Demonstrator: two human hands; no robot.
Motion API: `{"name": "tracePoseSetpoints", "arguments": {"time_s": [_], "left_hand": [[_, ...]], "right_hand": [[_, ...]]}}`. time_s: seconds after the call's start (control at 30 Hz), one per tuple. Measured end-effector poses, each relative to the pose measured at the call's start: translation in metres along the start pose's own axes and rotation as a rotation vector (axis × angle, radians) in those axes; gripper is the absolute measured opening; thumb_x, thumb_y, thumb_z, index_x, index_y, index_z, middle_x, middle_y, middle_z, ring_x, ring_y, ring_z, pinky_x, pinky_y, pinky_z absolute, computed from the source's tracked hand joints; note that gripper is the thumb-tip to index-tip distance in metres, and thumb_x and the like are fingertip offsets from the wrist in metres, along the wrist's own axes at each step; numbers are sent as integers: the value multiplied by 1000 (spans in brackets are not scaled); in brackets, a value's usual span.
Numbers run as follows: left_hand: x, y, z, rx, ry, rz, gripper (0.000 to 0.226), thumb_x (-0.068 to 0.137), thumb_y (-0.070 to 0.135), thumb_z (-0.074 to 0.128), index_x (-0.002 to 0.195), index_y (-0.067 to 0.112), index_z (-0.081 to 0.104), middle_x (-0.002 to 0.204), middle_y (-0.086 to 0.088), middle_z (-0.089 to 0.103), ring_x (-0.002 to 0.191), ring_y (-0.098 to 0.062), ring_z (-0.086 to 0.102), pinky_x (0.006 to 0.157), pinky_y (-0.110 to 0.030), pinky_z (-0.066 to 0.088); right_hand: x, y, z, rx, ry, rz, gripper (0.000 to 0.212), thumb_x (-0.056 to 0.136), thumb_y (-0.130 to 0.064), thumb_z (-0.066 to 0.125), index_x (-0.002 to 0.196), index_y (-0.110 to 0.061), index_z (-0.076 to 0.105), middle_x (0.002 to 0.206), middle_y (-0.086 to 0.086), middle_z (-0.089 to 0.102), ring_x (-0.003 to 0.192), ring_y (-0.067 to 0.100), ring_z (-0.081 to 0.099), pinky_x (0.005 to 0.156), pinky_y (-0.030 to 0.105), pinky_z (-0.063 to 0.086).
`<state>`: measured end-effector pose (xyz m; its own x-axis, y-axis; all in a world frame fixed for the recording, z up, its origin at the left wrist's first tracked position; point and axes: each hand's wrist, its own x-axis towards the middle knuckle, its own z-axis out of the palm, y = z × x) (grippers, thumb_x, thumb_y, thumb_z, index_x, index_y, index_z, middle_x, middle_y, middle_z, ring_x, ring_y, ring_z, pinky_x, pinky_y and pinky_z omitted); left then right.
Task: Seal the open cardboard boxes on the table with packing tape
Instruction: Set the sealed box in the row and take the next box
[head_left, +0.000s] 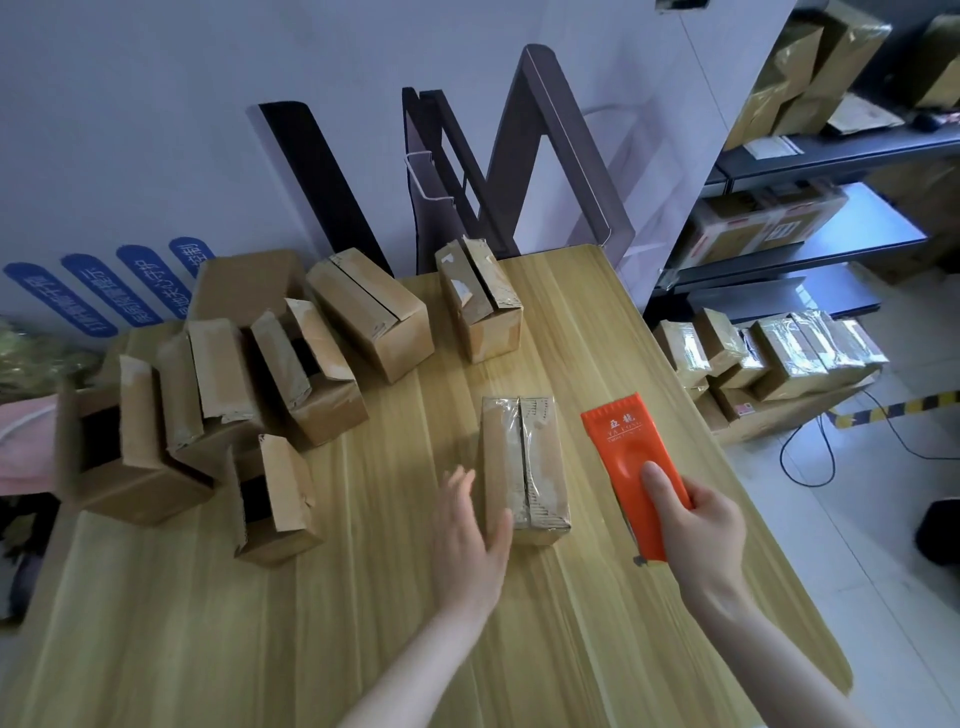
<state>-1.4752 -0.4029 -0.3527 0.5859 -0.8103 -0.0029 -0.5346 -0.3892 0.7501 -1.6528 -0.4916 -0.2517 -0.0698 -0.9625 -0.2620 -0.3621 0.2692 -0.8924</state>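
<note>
Your right hand (693, 525) holds the orange tape tool (631, 467) tight, thumb on top. Your left hand (467, 525) is spread wide, holding nothing, just touching the box (522, 462). The box sits between your hands. Press its flaps flat, then run tape along the middle gap.

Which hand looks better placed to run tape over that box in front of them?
The right hand. It already grips the orange tape dispenser, beside the closed box. The left hand is empty, its fingers spread by the box's left side, better suited to steadying it.
</note>
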Motion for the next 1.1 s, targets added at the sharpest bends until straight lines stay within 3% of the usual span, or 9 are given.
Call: {"name": "tracePoseSetpoints", "arguments": {"time_s": [0.1, 0.2, 0.23, 0.3, 0.37, 0.43, 0.6, 0.8, 1.1], "left_hand": [[14, 2, 3, 326, -155, 388, 68, 94, 56, 37, 150, 21, 22, 159, 7, 10, 149, -11, 0, 120, -35, 3], [33, 12, 12, 521, -407, 451, 89, 87, 63, 44, 154, 21, 0, 158, 2, -17, 145, -16, -23, 119, -40, -10], [38, 12, 17, 588, -435, 477, 96, 85, 64, 50, 154, 19, 1, 158, -1, -16, 146, -19, -20, 120, -43, -5], [46, 9, 26, 684, -430, 522, 104, 73, 67, 65, 151, 14, 22, 160, -10, 8, 148, -26, 6, 117, -50, 21], [53, 9, 35, 709, -442, 501, 108, 60, 69, 73, 145, 12, 39, 154, -14, 30, 143, -28, 27, 110, -49, 35], [62, 14, 45, 720, -428, 527, 109, 57, 68, 75, 144, 11, 41, 153, -15, 33, 142, -29, 31, 112, -47, 32], [92, 39, 67, 730, -445, 515, 105, 69, 64, 69, 149, 10, 28, 158, -16, 19, 146, -30, 16, 116, -46, 13], [148, 72, 103, 745, -430, 534, 100, 84, 57, 59, 153, 11, 4, 160, -13, -9, 148, -29, -9, 113, -43, -15], [251, 112, 141, 765, -401, 402, 96, 90, 57, 50, 153, 13, -8, 158, -13, -20, 146, -27, -19, 116, -42, -15]], "right_hand": [[-3, 1, 2, 15, 21, 7, 46, 91, -32, 65, 63, 4, 60, 54, 27, 60, 34, 33, 57, 38, 44, 52], [-5, 0, 5, 19, 36, 5, 46, 91, -30, 66, 62, 4, 58, 52, 24, 59, 34, 34, 57, 38, 48, 51], [-6, 0, 6, 18, 39, 5, 46, 91, -30, 66, 61, 4, 58, 51, 23, 59, 33, 33, 57, 38, 50, 51], [-6, 2, 5, 22, 52, 9, 45, 91, -28, 66, 60, 3, 58, 49, 22, 58, 33, 30, 56, 37, 50, 51], [-4, 5, 4, 30, 66, 18, 45, 90, -27, 67, 61, 5, 58, 50, 24, 56, 34, 30, 55, 36, 51, 51], [0, 7, 2, 34, 74, 31, 44, 90, -27, 67, 63, 6, 59, 55, 30, 57, 35, 32, 56, 36, 52, 51], [28, 2, 0, 25, 95, 25, 44, 90, -28, 67, 61, 5, 59, 60, 35, 56, 44, 47, 57, 35, 48, 51], [98, -18, 0, 108, 63, -1, 40, 91, -30, 66, 71, 4, 63, 67, 35, 61, 50, 48, 61, 33, 32, 48], [207, -40, 15, 209, -45, -17, 35, 89, -29, 67, 68, -2, 63, 59, 21, 59, 43, 31, 58, 39, 41, 53]]}}
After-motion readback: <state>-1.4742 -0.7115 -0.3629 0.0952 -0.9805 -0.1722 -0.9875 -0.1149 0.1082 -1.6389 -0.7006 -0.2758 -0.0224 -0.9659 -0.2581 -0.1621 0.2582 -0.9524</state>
